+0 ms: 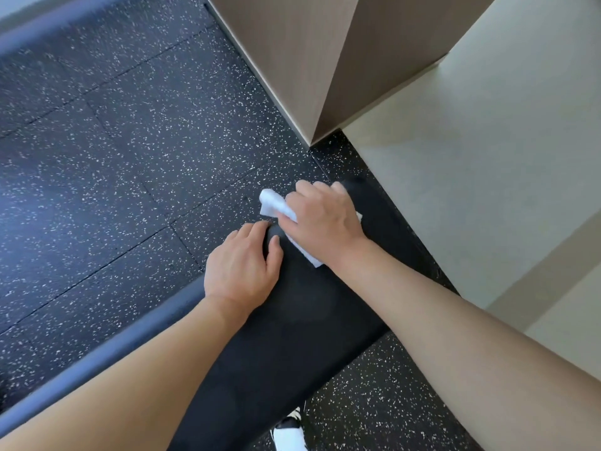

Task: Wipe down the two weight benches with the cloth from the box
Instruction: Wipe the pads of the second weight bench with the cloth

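A black padded weight bench runs from the bottom centre up toward the wall corner. My right hand presses a white cloth flat on the far end of the pad; the cloth sticks out past my fingers and under my wrist. My left hand rests on the bench's left edge just beside it, fingers curled over the rim and thumb on top. The second bench and the box are out of sight.
Dark speckled rubber floor tiles spread to the left. A wood-panelled column and a pale wall stand close behind the bench's end. A black-and-white shoe shows at the bottom.
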Motion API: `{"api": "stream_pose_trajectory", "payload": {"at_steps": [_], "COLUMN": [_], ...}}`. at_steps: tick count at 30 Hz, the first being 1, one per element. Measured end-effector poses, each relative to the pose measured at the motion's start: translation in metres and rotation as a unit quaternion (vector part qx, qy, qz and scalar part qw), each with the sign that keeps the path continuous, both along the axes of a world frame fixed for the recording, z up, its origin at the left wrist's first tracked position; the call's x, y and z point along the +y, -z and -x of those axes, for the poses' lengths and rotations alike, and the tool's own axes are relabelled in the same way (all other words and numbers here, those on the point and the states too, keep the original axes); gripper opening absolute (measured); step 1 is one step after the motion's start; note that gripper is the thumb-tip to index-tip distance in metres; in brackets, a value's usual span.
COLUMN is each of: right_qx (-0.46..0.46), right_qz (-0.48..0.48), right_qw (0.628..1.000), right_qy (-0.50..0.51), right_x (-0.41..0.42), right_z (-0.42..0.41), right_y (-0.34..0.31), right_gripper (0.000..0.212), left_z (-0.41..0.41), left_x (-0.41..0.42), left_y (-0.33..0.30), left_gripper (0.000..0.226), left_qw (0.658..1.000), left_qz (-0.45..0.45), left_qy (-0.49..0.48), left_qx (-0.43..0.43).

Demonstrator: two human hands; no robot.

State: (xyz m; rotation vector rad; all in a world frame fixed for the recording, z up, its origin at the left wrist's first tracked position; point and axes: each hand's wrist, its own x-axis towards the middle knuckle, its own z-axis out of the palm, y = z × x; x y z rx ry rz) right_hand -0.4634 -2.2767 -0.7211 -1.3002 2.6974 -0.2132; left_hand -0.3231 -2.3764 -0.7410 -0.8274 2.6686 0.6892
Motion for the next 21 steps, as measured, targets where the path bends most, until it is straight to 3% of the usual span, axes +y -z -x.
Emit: {"api": "stream_pose_trajectory", "payload": {"at_steps": [3,6,9,15,21], "right_qx": [0.015,-0.051,-0.113,-0.016,-0.023], "right_qz": [-0.027,-0.049,-0.015,0.148,0.157], "right_qw": [0.999,0.986,0.975,0.956,0.944], "right_qy": [0.044,0.15,0.193,0.254,0.29], "right_x": [0.007,0.014,0.017,0.064,0.075], "right_z": [0.042,0.088,0.105,0.068,0.062], "right_y": [0.007,0.018,0.027,0.034,0.037], "right_gripper": [0.029,0.031,0.038,0.035,0.036], "left_z": [0.001,0.002,0.004,0.004,0.003], "left_x": [0.001,0.001,0.002,0.003,0.001], "left_y": [-0.001,-0.002,-0.002,0.005,0.013], "left_gripper": [0.049,0.052,0.052,0.045,0.037], "left_qw": [1.0,1.0,1.0,0.999,0.998], "left_qz": [0.005,0.012,0.016,0.043,0.054], "left_qy": [0.002,0.007,0.006,0.011,0.015], "left_qx": [-0.002,-0.001,0.002,0.014,0.039]}}
